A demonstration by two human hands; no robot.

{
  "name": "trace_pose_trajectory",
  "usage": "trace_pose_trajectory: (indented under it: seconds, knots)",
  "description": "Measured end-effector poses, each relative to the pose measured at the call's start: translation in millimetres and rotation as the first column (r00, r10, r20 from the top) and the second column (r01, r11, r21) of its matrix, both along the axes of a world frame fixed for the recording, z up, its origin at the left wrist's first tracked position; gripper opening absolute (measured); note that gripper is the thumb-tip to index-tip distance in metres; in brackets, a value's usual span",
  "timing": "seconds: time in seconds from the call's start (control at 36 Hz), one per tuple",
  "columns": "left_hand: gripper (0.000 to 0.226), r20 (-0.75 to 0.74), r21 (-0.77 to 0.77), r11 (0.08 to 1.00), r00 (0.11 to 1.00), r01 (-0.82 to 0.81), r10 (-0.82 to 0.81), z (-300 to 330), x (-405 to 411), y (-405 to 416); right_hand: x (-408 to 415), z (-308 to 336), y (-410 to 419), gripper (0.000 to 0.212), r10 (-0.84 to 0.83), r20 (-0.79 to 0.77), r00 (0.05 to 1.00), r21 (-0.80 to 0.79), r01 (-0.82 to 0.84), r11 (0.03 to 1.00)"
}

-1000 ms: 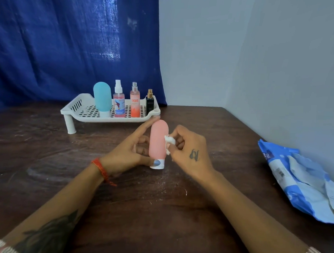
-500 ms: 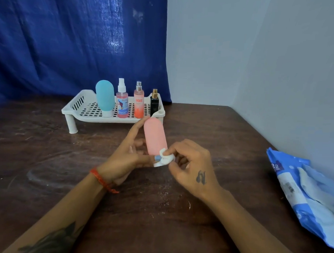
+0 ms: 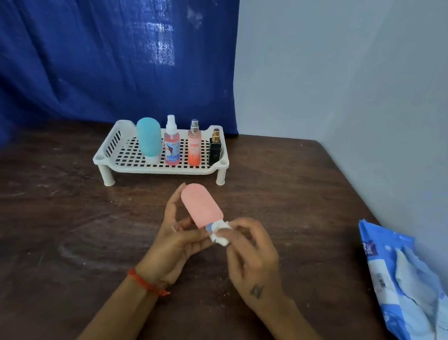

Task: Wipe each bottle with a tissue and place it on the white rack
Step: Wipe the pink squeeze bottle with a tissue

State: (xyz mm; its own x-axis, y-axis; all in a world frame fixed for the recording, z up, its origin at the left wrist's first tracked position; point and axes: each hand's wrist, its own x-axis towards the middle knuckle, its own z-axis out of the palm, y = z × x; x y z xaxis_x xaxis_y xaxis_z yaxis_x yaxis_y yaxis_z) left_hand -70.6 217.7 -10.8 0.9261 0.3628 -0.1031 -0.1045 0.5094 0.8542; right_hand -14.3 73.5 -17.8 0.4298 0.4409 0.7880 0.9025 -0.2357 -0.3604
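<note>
My left hand (image 3: 175,234) grips a pink squeeze bottle (image 3: 200,204), tilted with its rounded end up and away from me. My right hand (image 3: 250,250) pinches a crumpled white tissue (image 3: 220,233) against the bottle's cap end. Behind them the white rack (image 3: 108,149) stands on short legs. On it stand a teal squeeze bottle (image 3: 149,138), a pink spray bottle (image 3: 171,143), an orange spray bottle (image 3: 194,145) and a small black perfume bottle (image 3: 215,149), all upright in a row.
A blue and white tissue pack (image 3: 402,283) lies at the right edge of the dark wooden table (image 3: 61,227), beside the grey wall. A blue curtain hangs behind the rack.
The pink bottle went from upright to tilted, and my right hand slid the tissue from its side down to the cap end.
</note>
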Motion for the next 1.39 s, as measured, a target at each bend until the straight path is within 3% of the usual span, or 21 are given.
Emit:
trace_pose_trajectory:
  seconds: [0.14, 0.19, 0.28, 0.39, 0.44, 0.64, 0.69, 0.75, 0.81, 0.86, 0.92, 1.03, 1.28, 1.33, 1.39]
  knots:
    - [0.095, 0.021, -0.032, 0.998, 0.998, -0.058, 0.059, 25, -3, -3, 1, 23, 13, 0.033, -0.101, -0.378, 0.92, 0.091, 0.146, 0.985]
    - [0.096, 0.039, -0.019, 0.993, 0.993, -0.112, 0.113, 33, -3, -7, -6, 29, 18, 0.029, -0.078, -0.612, 0.787, 0.108, 0.181, 0.978]
    - [0.098, 0.069, 0.042, 0.98, 0.979, -0.193, 0.19, 41, -3, -13, -17, 43, 25, 0.018, 0.095, -0.878, 0.469, 0.219, 0.217, 0.951]
    - [0.098, 0.094, 0.134, 0.946, 0.954, -0.297, 0.286, 48, -4, -20, -16, 59, 28, 0.015, 0.218, -0.968, 0.121, 0.245, 0.286, 0.927]
    - [0.102, 0.122, 0.189, 0.927, 0.945, -0.323, 0.305, 49, -3, -22, -15, 66, 29, 0.014, 0.26, -0.966, 0.001, 0.249, 0.289, 0.924]
    - [0.097, 0.147, 0.375, 0.849, 0.928, -0.373, 0.343, 58, -2, -20, -10, 85, 20, 0.014, 0.315, -0.94, -0.131, 0.276, 0.252, 0.928]
    - [0.097, 0.143, 0.418, 0.826, 0.926, -0.377, 0.35, 61, -1, -19, -3, 89, 15, 0.015, 0.286, -0.95, -0.12, 0.252, 0.242, 0.937]
    - [0.096, 0.121, 0.464, 0.803, 0.925, -0.374, 0.361, 62, -1, -18, 6, 84, 10, 0.016, 0.137, -0.991, -0.007, 0.133, 0.207, 0.969]
    - [0.097, 0.087, 0.485, 0.792, 0.922, -0.371, 0.378, 62, -1, -17, 17, 71, 5, 0.017, -0.11, -0.967, 0.23, -0.074, 0.159, 0.984]
    - [0.097, 0.059, 0.503, 0.78, 0.915, -0.372, 0.398, 62, -1, -16, 28, 60, 2, 0.018, -0.291, -0.809, 0.511, -0.274, 0.112, 0.955]
    - [0.096, 0.052, 0.53, 0.76, 0.909, -0.376, 0.413, 62, 0, -15, 37, 52, 2, 0.019, -0.385, -0.648, 0.657, -0.431, 0.101, 0.897]
    - [0.098, 0.036, 0.552, 0.744, 0.902, -0.376, 0.429, 60, 0, -14, 42, 46, 6, 0.03, -0.437, -0.586, 0.682, -0.592, 0.008, 0.806]
    - [0.101, -0.005, 0.551, 0.743, 0.889, -0.379, 0.457, 60, -1, -2, 46, 60, 16, 0.049, -0.492, -0.516, 0.701, -0.756, -0.102, 0.647]
    - [0.101, -0.029, 0.561, 0.74, 0.884, -0.372, 0.466, 62, -1, 2, 50, 75, 24, 0.049, -0.498, -0.513, 0.699, -0.753, -0.088, 0.652]
    - [0.102, -0.044, 0.572, 0.732, 0.878, -0.369, 0.477, 63, -2, 7, 53, 92, 36, 0.045, -0.458, -0.567, 0.685, -0.688, -0.087, 0.72]
